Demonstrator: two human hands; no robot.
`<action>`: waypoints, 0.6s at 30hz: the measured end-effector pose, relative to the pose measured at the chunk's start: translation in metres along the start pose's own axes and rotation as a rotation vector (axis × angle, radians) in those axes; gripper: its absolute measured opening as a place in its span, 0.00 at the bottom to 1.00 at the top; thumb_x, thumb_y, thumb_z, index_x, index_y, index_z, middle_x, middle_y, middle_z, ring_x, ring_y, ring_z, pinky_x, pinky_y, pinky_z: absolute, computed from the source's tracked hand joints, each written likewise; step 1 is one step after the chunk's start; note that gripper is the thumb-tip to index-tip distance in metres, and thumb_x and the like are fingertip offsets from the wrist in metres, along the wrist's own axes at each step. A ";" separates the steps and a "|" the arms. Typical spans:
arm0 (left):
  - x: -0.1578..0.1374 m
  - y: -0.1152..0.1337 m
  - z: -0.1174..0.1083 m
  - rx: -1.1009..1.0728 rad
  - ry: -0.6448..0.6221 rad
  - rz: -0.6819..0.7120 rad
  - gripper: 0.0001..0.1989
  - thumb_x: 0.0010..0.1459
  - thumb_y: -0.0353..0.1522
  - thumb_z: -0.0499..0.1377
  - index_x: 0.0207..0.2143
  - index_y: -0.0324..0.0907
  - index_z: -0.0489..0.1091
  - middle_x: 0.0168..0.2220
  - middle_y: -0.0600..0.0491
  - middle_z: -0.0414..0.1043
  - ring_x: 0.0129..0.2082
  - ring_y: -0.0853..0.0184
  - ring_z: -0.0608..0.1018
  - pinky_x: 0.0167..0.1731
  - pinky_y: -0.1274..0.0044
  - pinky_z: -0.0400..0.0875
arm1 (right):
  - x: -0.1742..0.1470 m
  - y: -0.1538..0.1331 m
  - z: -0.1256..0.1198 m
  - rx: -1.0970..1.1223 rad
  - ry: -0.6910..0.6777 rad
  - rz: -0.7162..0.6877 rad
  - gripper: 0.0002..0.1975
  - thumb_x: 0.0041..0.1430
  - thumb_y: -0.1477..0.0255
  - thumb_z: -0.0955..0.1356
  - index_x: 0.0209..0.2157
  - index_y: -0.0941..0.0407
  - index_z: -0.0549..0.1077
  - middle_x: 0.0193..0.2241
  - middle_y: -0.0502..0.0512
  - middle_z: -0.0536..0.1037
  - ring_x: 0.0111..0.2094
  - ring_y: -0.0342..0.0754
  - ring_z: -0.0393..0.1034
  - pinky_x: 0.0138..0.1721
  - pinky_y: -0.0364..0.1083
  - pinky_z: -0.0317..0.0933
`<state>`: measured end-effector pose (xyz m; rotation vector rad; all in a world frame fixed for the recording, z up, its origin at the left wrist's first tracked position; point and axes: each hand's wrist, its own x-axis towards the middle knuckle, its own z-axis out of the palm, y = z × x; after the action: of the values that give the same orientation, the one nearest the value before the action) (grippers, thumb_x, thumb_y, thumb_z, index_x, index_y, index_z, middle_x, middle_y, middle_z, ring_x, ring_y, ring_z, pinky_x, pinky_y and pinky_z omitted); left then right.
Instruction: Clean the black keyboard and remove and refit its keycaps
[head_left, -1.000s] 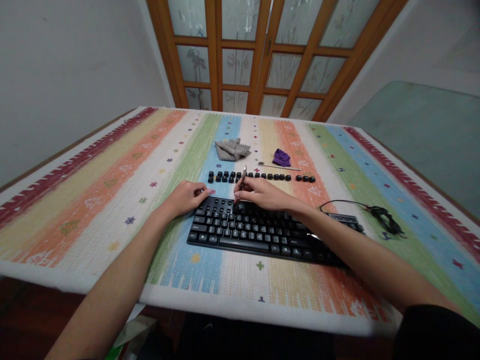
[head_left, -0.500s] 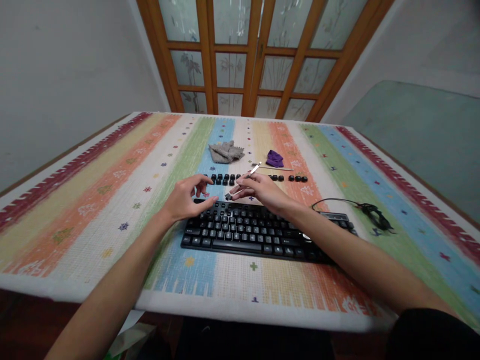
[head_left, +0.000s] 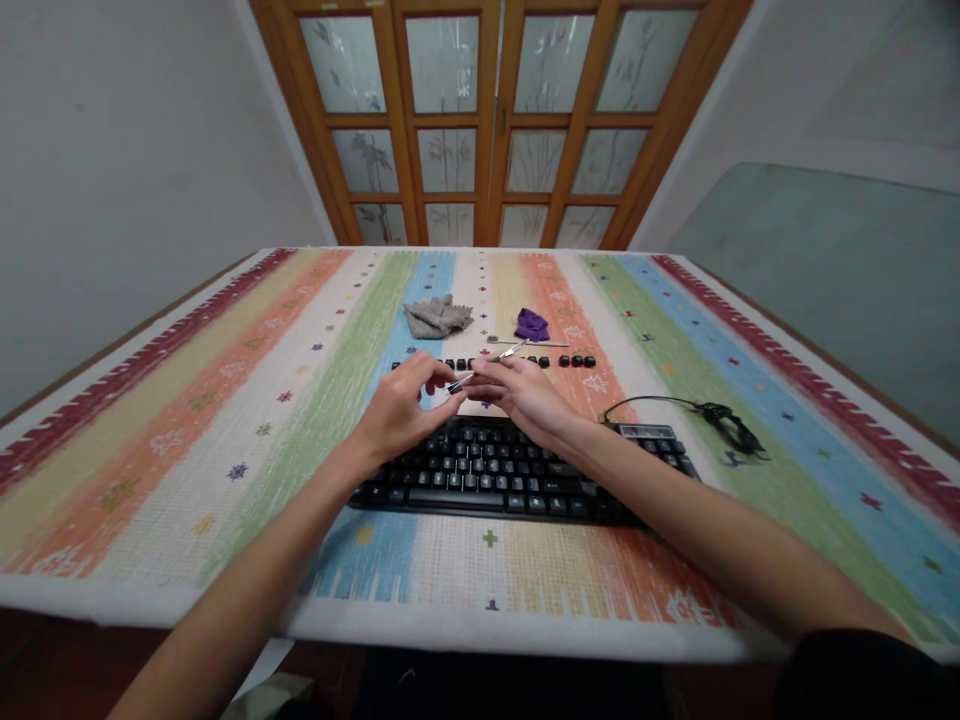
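Observation:
Above the back edge of a black keyboard [head_left: 480, 470], my two hands meet. My right hand [head_left: 525, 395] is closed around a slim silver tool [head_left: 512, 350] that looks like tweezers, its rear end pointing up to the right. At the tool's front tip is a small black keycap [head_left: 454, 387]. My left hand [head_left: 409, 405] pinches at this keycap with thumb and forefinger. Loose black keycaps [head_left: 577, 361] stand in a row behind the keyboard, partly hidden by my hands.
A crumpled grey cloth [head_left: 437, 318] and a purple cloth [head_left: 532, 324] lie farther back, with a thin rod [head_left: 544, 344] near the purple one. The keyboard's coiled cable [head_left: 727, 428] rests at right. A striped tablecloth [head_left: 262, 400] covers the table.
My left hand has moved right and closed its fingers at the keycap on the tool's tip. The view has tilted slightly, shifting the whole scene.

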<state>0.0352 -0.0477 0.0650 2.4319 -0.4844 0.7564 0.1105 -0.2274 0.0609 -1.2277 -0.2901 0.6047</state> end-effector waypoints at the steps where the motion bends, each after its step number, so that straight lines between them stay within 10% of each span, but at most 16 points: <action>1: 0.001 0.002 0.001 -0.008 -0.002 0.000 0.07 0.63 0.36 0.62 0.38 0.41 0.71 0.31 0.55 0.71 0.29 0.71 0.71 0.29 0.78 0.66 | 0.000 0.000 -0.001 0.011 0.006 -0.005 0.07 0.59 0.69 0.73 0.33 0.56 0.73 0.33 0.56 0.83 0.36 0.47 0.80 0.51 0.51 0.71; 18: 0.007 0.018 0.015 -0.391 0.024 -0.220 0.11 0.56 0.38 0.68 0.36 0.41 0.75 0.37 0.53 0.70 0.34 0.70 0.74 0.32 0.78 0.73 | -0.009 -0.009 -0.003 0.066 -0.004 -0.173 0.22 0.44 0.58 0.80 0.33 0.55 0.73 0.30 0.54 0.84 0.35 0.50 0.82 0.47 0.51 0.74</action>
<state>0.0377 -0.0719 0.0659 2.0659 -0.3137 0.5392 0.1071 -0.2373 0.0692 -1.1252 -0.3725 0.4639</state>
